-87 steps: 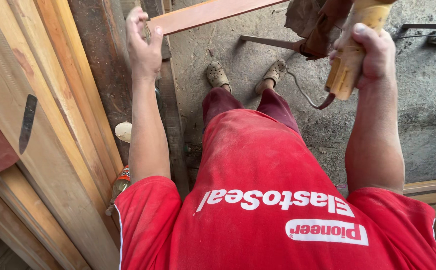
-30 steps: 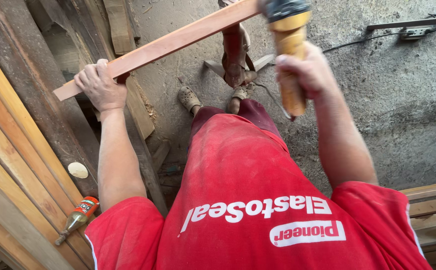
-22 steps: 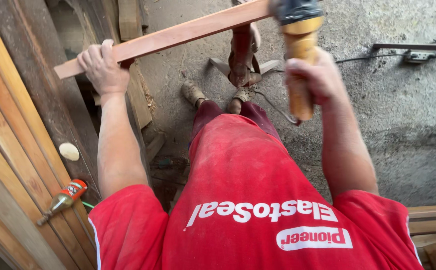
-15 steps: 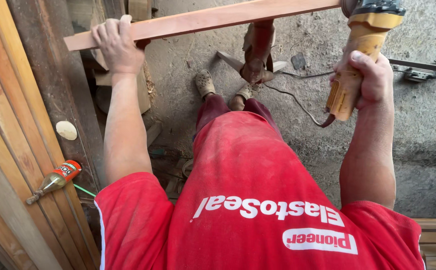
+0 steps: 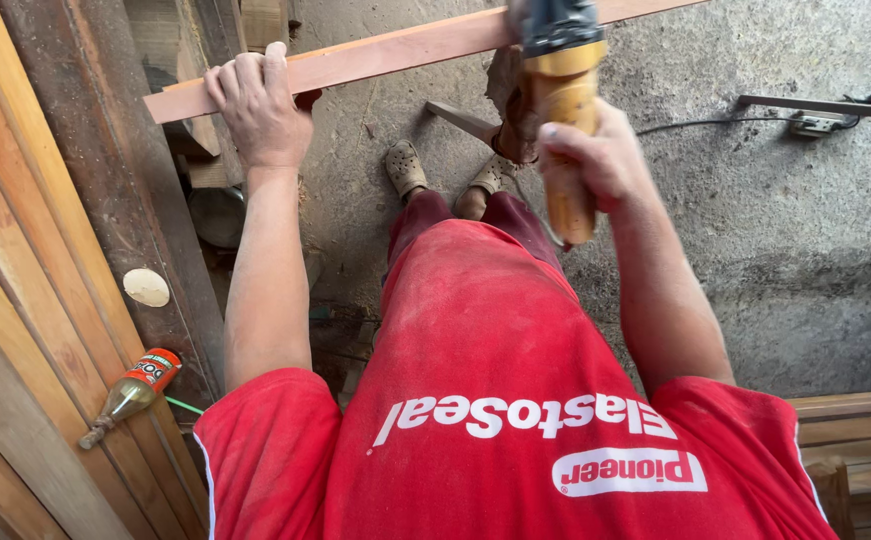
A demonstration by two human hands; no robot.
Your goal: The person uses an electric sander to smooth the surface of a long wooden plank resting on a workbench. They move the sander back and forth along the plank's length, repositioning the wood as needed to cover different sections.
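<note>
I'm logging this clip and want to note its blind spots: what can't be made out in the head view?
- Power tool: its working end is cut off by the top edge.
- Wooden strip: its far end runs past the top edge; the middle is hidden behind the tool.
- Left hand: its palm side is hidden against the strip.
- Right hand: its fingertips are hidden around the handle.

A bottle [image 5: 130, 393] with an orange label lies against stacked planks [image 5: 25, 300] at left. A white disc [image 5: 145, 287] sits above it. A cable [image 5: 695, 125] crosses the concrete floor [image 5: 775, 250].
</note>
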